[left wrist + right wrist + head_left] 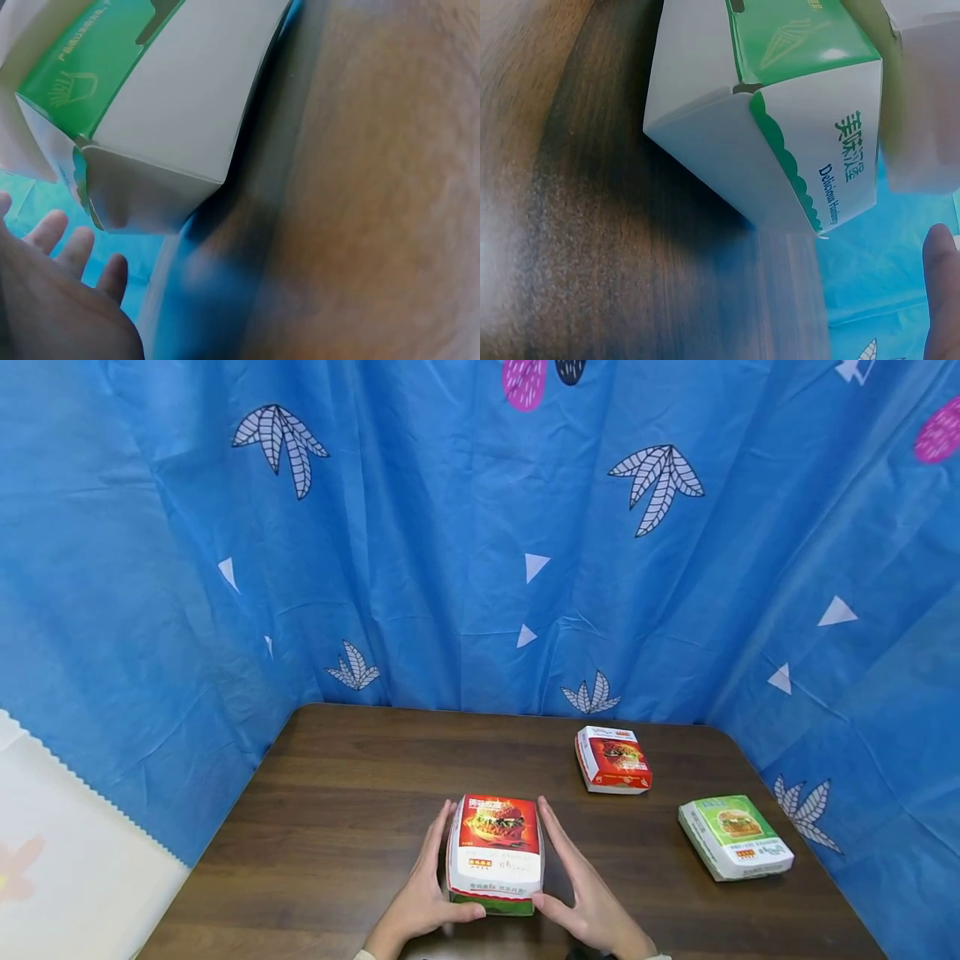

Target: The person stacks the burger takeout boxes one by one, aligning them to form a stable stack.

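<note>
In the head view, a red-and-white burger box (501, 839) sits on a green-and-white burger box (501, 907), whose front shows as a green strip below it. My left hand (422, 893) and right hand (596, 902) flank the stack, thumbs near its front and fingers extended along its sides. The left wrist view shows the left fingers (75, 251) spread apart from the lower box. From the right wrist, the lower box (817, 150) has green lettering, the upper box (930, 112) appears above it, and one right finger (939, 274) stands clear of both.
Farther back on the brown wooden table (360, 777) lies another red-and-white burger box (615, 760). A green-and-white burger box (737, 837) rests near the right edge. A patterned blue curtain (465, 527) surrounds the table's back and sides.
</note>
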Demonstrator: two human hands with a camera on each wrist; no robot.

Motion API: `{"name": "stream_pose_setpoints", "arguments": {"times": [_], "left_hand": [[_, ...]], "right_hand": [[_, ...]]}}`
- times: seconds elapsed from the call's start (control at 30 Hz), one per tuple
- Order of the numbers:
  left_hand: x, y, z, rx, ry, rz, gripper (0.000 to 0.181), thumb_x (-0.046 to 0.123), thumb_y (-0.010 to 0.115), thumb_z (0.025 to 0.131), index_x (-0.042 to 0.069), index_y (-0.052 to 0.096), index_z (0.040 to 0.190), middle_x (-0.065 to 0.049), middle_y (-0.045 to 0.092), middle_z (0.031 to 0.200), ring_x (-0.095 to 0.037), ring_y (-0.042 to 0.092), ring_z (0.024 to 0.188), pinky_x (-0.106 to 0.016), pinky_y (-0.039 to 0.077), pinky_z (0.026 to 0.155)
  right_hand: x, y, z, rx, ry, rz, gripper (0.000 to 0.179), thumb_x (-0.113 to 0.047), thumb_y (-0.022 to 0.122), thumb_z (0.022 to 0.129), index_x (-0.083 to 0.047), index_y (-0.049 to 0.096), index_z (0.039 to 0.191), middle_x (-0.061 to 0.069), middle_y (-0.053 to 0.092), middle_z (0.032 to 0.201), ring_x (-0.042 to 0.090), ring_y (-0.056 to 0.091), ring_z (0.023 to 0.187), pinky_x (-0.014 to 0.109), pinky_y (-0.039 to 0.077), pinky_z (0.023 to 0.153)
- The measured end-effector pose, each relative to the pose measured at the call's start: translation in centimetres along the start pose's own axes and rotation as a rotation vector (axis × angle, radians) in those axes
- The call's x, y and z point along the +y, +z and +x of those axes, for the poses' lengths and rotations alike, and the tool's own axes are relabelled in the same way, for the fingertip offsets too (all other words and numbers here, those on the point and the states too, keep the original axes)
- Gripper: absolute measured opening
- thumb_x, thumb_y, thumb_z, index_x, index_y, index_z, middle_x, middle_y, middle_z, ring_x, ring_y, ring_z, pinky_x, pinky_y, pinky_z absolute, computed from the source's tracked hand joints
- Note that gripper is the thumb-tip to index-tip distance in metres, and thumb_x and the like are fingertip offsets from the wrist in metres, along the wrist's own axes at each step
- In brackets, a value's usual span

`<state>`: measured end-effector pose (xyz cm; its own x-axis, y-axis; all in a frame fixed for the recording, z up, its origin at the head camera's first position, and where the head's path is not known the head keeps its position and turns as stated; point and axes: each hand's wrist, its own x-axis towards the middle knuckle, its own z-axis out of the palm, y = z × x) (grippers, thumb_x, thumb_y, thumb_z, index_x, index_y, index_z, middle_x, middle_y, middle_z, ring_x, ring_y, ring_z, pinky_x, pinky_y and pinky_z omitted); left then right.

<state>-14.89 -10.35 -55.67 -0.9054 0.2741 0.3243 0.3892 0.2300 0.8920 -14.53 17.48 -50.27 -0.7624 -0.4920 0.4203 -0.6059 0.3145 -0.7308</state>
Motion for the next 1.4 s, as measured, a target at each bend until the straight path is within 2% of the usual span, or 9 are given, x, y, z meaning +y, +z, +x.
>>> {"name": "stream_pose_setpoints", "arguments": {"times": [0.1,0.23,0.4,0.47,0.57,0.83,1.0,1.13,1.4], "left_hand": [[-0.2,0.1,-0.1,0.014,0.055,-0.003,0.143,0.031,0.099,0.063,0.024,0.002,0.167,-0.005,0.019,0.171,-0.013,0.023,0.153,-0.029,0.025,0.12],[-0.1,0.1,-0.1,0.023,0.071,-0.008,0.142,0.032,0.099,0.063,0.023,0.002,0.167,-0.006,0.018,0.171,-0.012,0.025,0.153,-0.026,0.027,0.119],[0.0,0.2,0.1,0.051,0.108,-0.019,0.14,0.032,0.099,0.063,0.02,0.006,0.167,-0.012,0.019,0.171,-0.012,0.028,0.151,-0.025,0.029,0.119],[0.1,0.2,0.1,0.061,0.117,-0.026,0.14,0.031,0.099,0.063,0.02,0.007,0.167,-0.012,0.02,0.17,-0.012,0.03,0.151,-0.024,0.03,0.118],[0.3,0.3,0.1,0.075,0.127,-0.026,0.139,0.031,0.1,0.062,0.019,0.009,0.167,-0.012,0.023,0.169,-0.013,0.032,0.15,-0.025,0.031,0.118],[0.5,0.5,0.2,0.101,0.172,-0.038,0.136,0.034,0.099,0.065,0.015,0.01,0.167,-0.016,0.027,0.167,-0.013,0.037,0.146,-0.025,0.036,0.115],[0.5,0.6,0.4,0.106,0.186,-0.046,0.136,0.035,0.099,0.065,0.014,0.011,0.167,-0.021,0.028,0.165,-0.014,0.039,0.145,-0.025,0.036,0.115],[0.6,0.6,0.4,0.105,0.173,-0.046,0.137,0.034,0.099,0.064,0.016,0.011,0.167,-0.025,0.028,0.164,-0.014,0.039,0.145,-0.025,0.038,0.114],[0.8,0.6,0.3,0.11,0.158,-0.028,0.138,0.032,0.1,0.063,0.017,0.011,0.167,-0.017,0.029,0.166,-0.014,0.039,0.145,-0.025,0.038,0.114]], "right_hand": [[0.0,-0.1,-0.2,-0.003,0.028,-0.01,0.097,-0.02,0.072,0.093,-0.011,0.01,0.167,0.008,0.01,0.174,0.01,0.01,0.159,0.014,0.014,0.118],[0.1,-0.4,-0.6,0.008,0.052,-0.03,0.097,-0.021,0.072,0.092,-0.013,0.011,0.167,0.007,0.012,0.174,0.009,0.012,0.159,0.02,0.017,0.118],[0.4,-0.7,-0.9,0.047,0.003,0.007,0.093,-0.012,0.069,0.092,-0.008,0.012,0.166,0.011,0.015,0.173,0.01,0.013,0.159,0.014,0.016,0.117],[0.5,-0.9,-1.0,0.064,-0.029,0.03,0.092,-0.006,0.068,0.091,-0.005,0.014,0.165,0.014,0.017,0.172,0.013,0.015,0.159,0.013,0.018,0.118],[0.5,-1.2,-1.2,0.103,-0.031,0.031,0.09,-0.001,0.068,0.09,-0.004,0.018,0.164,0.015,0.023,0.17,0.014,0.02,0.158,0.015,0.024,0.119],[0.8,-2.4,-1.7,0.28,0.212,-0.101,0.079,-0.011,0.075,0.094,-0.022,0.034,0.161,-0.001,0.039,0.164,-0.001,0.036,0.147,0.017,0.04,0.111],[1.4,-3.5,-2.2,0.377,0.22,-0.131,0.079,-0.001,0.075,0.091,-0.019,0.039,0.159,0.0,0.044,0.16,-0.001,0.041,0.142,0.011,0.039,0.108],[2.1,-4.4,-2.9,0.448,0.216,-0.149,0.079,0.004,0.075,0.09,-0.016,0.041,0.158,0.004,0.045,0.158,-0.002,0.041,0.141,0.008,0.036,0.108],[3.4,-5.8,-4.4,0.574,0.387,-0.231,0.078,-0.001,0.074,0.092,-0.019,0.038,0.159,0.012,0.042,0.16,-0.013,0.032,0.139,0.003,0.031,0.107]]}}
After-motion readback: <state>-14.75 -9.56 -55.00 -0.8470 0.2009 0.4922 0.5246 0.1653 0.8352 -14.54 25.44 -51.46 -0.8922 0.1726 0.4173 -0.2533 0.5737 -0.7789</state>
